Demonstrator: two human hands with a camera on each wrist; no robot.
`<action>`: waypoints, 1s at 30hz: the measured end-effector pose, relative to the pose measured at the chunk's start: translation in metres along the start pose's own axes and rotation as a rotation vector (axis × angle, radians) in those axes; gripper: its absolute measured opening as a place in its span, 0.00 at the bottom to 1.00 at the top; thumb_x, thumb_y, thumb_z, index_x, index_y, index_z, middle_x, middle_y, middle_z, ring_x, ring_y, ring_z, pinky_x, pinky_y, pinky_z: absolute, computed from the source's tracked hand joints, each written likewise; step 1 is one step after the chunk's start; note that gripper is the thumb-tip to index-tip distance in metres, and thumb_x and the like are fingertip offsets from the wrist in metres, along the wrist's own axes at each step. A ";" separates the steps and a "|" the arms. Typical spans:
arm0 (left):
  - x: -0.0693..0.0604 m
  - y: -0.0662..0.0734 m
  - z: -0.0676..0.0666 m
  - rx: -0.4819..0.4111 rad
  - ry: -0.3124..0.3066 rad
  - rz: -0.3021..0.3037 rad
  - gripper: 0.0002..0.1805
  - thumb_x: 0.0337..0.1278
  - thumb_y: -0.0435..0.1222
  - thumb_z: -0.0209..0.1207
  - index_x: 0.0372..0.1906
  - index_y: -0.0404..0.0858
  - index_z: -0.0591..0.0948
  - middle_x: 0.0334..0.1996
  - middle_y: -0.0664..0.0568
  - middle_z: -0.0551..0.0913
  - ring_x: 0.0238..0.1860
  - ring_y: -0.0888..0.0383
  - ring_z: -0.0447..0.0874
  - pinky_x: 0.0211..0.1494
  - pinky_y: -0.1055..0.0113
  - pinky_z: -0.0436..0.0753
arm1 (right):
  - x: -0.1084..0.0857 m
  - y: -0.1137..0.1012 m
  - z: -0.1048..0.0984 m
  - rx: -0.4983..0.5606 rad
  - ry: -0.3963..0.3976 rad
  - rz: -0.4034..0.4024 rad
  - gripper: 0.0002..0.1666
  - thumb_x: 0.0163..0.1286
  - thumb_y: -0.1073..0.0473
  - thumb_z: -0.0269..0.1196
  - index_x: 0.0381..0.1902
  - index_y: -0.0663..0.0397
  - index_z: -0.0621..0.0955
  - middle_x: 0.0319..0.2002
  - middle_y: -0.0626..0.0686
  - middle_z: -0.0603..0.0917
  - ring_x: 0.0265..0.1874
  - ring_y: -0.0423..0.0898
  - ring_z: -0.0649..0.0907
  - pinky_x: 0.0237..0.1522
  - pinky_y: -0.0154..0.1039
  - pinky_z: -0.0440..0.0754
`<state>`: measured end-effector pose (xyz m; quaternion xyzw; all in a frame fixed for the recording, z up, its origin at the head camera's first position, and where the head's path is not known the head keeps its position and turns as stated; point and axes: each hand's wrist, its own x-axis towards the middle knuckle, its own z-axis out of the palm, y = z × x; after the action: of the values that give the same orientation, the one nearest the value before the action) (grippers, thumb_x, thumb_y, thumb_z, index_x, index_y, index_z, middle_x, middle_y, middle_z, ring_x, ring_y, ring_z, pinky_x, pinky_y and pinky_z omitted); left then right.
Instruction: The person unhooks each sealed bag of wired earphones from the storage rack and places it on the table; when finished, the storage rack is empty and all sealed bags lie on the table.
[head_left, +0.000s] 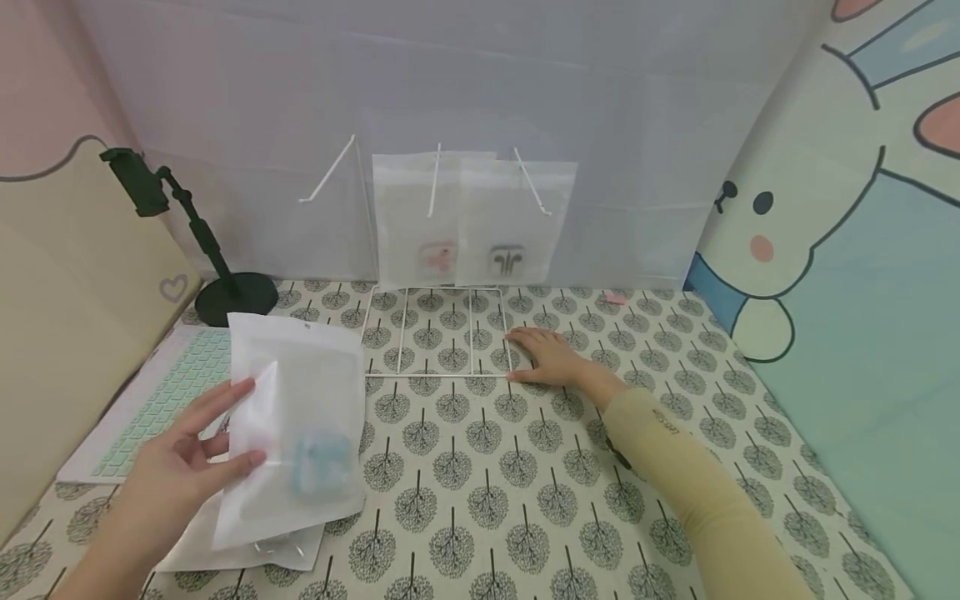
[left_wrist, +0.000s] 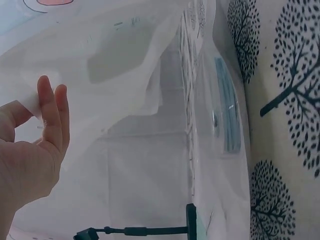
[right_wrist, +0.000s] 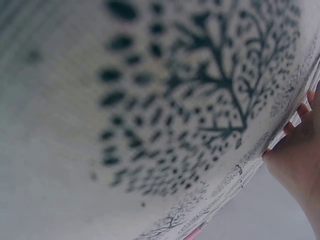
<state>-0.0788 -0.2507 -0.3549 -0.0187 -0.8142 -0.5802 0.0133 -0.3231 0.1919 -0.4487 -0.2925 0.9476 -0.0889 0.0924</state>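
My left hand [head_left: 187, 454] pinches the left edge of a white translucent pouch [head_left: 300, 400], held up above the table. A blurred blue item shows through its lower part. In the left wrist view the thumb and fingers of the left hand [left_wrist: 40, 135] hold the pouch's edge. Beneath it lies another pouch [head_left: 247, 557], with a blue item inside seen in the left wrist view. My right hand [head_left: 551, 358] rests at the right side of the white wire rack [head_left: 435, 377], fingers extended. Two pouches [head_left: 408, 208] hang at the rack's back, showing red and black earphone shapes.
Three white hooks [head_left: 327, 169] project from the rack's upright part. A black phone stand [head_left: 236, 298] stands at the back left, near a mint-green keyboard [head_left: 168, 400]. Toward the back right lies a small pink piece [head_left: 613, 298]. The tree-patterned tablecloth [head_left: 487, 508] covers the table.
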 end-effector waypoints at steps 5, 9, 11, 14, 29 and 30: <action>-0.004 0.000 0.012 -0.039 -0.032 -0.015 0.42 0.52 0.29 0.65 0.72 0.50 0.61 0.71 0.63 0.53 0.45 0.72 0.79 0.39 0.74 0.83 | 0.000 0.000 0.001 -0.001 0.004 -0.010 0.50 0.62 0.30 0.55 0.74 0.46 0.54 0.74 0.55 0.53 0.72 0.60 0.53 0.69 0.63 0.46; -0.006 -0.003 0.020 -0.139 -0.052 -0.069 0.42 0.53 0.28 0.64 0.72 0.50 0.61 0.71 0.61 0.54 0.46 0.70 0.79 0.40 0.73 0.83 | -0.001 -0.001 -0.001 0.002 0.005 -0.015 0.50 0.62 0.30 0.55 0.74 0.46 0.54 0.74 0.55 0.53 0.72 0.60 0.53 0.69 0.63 0.46; -0.007 -0.005 0.024 -0.201 -0.066 -0.095 0.42 0.54 0.27 0.63 0.72 0.50 0.60 0.71 0.60 0.54 0.46 0.68 0.79 0.41 0.70 0.84 | -0.002 -0.002 -0.001 0.003 0.009 -0.018 0.50 0.62 0.30 0.55 0.74 0.46 0.55 0.74 0.56 0.54 0.71 0.60 0.53 0.69 0.63 0.46; -0.009 -0.008 0.031 -0.292 -0.111 -0.126 0.42 0.55 0.26 0.61 0.72 0.51 0.59 0.69 0.59 0.56 0.47 0.65 0.80 0.41 0.65 0.85 | -0.003 -0.003 -0.002 0.003 0.018 -0.022 0.50 0.62 0.31 0.56 0.73 0.47 0.55 0.73 0.56 0.54 0.71 0.61 0.54 0.69 0.63 0.47; -0.006 -0.012 0.066 -0.371 -0.188 -0.264 0.44 0.51 0.30 0.65 0.72 0.50 0.58 0.53 0.46 0.78 0.45 0.54 0.84 0.41 0.52 0.84 | -0.003 -0.003 -0.003 -0.007 0.005 -0.017 0.49 0.63 0.31 0.55 0.74 0.47 0.55 0.74 0.56 0.54 0.71 0.61 0.53 0.69 0.63 0.47; -0.005 -0.012 0.067 -0.364 -0.186 -0.270 0.44 0.50 0.30 0.65 0.72 0.49 0.58 0.53 0.46 0.78 0.45 0.54 0.84 0.41 0.52 0.84 | -0.004 -0.004 -0.003 -0.005 0.007 -0.021 0.49 0.63 0.31 0.56 0.74 0.48 0.55 0.73 0.56 0.54 0.71 0.61 0.54 0.69 0.63 0.47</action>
<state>-0.0741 -0.1917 -0.3887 0.0349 -0.6889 -0.7098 -0.1429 -0.3191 0.1915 -0.4441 -0.3025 0.9450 -0.0884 0.0873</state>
